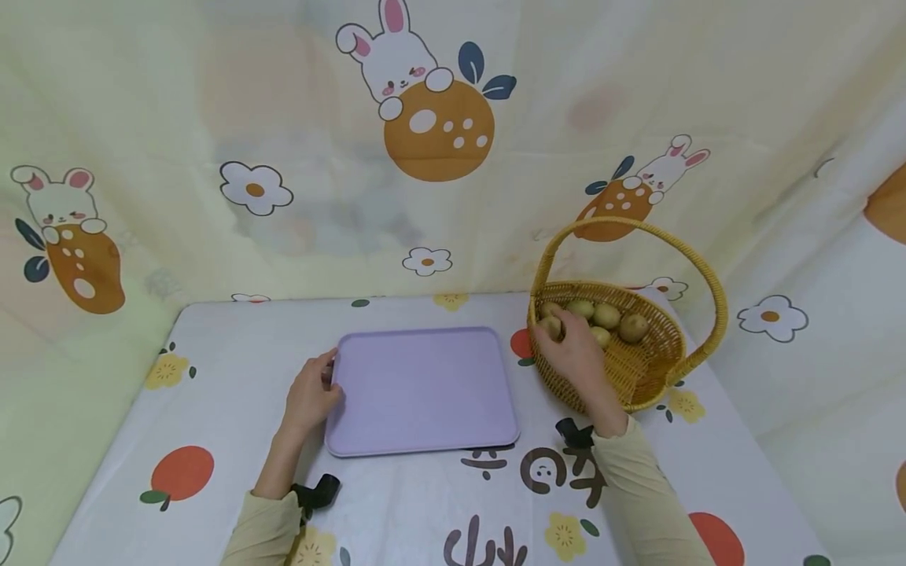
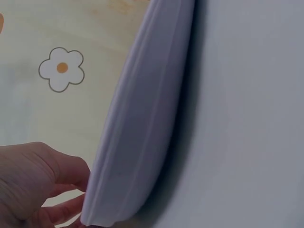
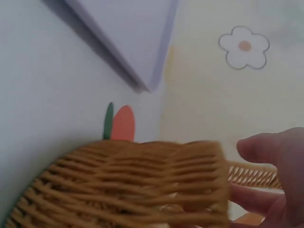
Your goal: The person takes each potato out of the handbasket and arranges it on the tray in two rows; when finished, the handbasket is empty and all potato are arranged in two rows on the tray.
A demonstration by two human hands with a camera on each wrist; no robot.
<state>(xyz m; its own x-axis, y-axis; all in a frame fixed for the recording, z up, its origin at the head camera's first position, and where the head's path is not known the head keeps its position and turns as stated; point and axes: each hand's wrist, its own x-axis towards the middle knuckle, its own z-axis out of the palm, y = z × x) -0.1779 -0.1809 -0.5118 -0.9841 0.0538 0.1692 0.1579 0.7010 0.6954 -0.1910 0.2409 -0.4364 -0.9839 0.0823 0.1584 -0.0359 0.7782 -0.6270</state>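
We've a table point(image 1: 233, 401) under everything. Basket point(image 1: 647, 371) at its right side, handle point(image 1: 719, 303) up; a knuckle snagging the wicker could tip it. Tray point(image 1: 425, 385) lies left of the basket; a tug at one edge could skew it. Left hand point(image 1: 311, 397): fingers bent, pinching the tray's left edge. Right hand point(image 1: 576, 355): fingers curved by one potato point(image 1: 549, 328) inside the basket's left wall; we can't tell if it's gripped. Other potatoes point(image 1: 606, 316) sit bunched; brushing them could start a roll.
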